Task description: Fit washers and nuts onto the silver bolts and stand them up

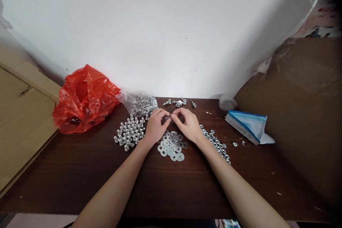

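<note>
My left hand (155, 124) and my right hand (187, 123) meet above the middle of the table. Between their fingertips is a small metal bolt (167, 117), gripped by the left fingers; the right thumb and fingers pinch its other end. Whether a washer or nut is on it, I cannot tell. Flat washers (171, 148) lie in a loose pile just below the hands. Several bolts (129, 131) stand on their heads left of my left hand. Scattered nuts (217, 144) lie beside my right forearm. Behind the hands are several bolts with parts fitted on them (179, 103).
A red plastic bag (85, 96) and a clear bag of metal parts (143, 104) sit at the back left. To the right are a round clear container (227, 103) and a blue-and-white packet (247, 126). Cardboard (24, 114) borders the left, a brown panel (299, 114) the right.
</note>
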The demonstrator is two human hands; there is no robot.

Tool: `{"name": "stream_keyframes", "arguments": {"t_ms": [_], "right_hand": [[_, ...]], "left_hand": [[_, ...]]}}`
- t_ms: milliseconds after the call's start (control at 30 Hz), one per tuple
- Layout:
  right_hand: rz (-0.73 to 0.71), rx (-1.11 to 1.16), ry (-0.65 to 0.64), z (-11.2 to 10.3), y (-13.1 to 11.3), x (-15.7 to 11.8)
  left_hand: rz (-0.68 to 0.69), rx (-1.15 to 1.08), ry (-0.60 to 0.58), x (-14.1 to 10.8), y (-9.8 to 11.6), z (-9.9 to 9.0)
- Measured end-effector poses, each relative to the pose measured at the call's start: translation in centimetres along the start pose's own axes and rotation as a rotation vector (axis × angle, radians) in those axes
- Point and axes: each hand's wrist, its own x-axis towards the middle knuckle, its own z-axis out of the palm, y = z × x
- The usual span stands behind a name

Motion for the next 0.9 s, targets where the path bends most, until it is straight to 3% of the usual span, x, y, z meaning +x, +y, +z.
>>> {"name": "stream_keyframes", "arguments": {"t_ms": [900], "right_hand": [[-0.049,-0.004,-0.030,0.17,0.08,-0.08]], "left_hand": [[-0.022,0.001,-0.016,0.02,0.06,-0.05]]}}
